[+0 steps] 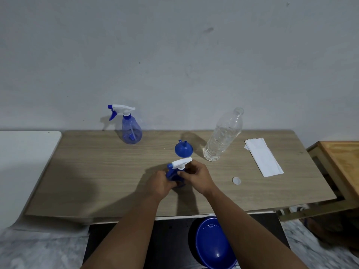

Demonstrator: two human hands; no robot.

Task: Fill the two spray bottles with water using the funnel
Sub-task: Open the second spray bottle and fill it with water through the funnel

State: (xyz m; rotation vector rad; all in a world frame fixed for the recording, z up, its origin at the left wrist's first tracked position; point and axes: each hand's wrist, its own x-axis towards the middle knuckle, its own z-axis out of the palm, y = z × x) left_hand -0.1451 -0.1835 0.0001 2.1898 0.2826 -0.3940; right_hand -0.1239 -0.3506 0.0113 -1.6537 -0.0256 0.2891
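A blue spray bottle with a white trigger head stands at the middle of the wooden table. My left hand grips its body. My right hand pinches the collar just under the white head. Right behind them a blue funnel lies upside down with its spout pointing up. A second spray bottle, clear blue with its head on, stands at the back left. A clear plastic water bottle stands uncapped at the back right, partly filled.
A small white cap lies right of my hands. Folded white paper lies at the table's right side. A blue basin sits on the floor below the front edge. A wooden piece of furniture stands at the right, a white surface at the left.
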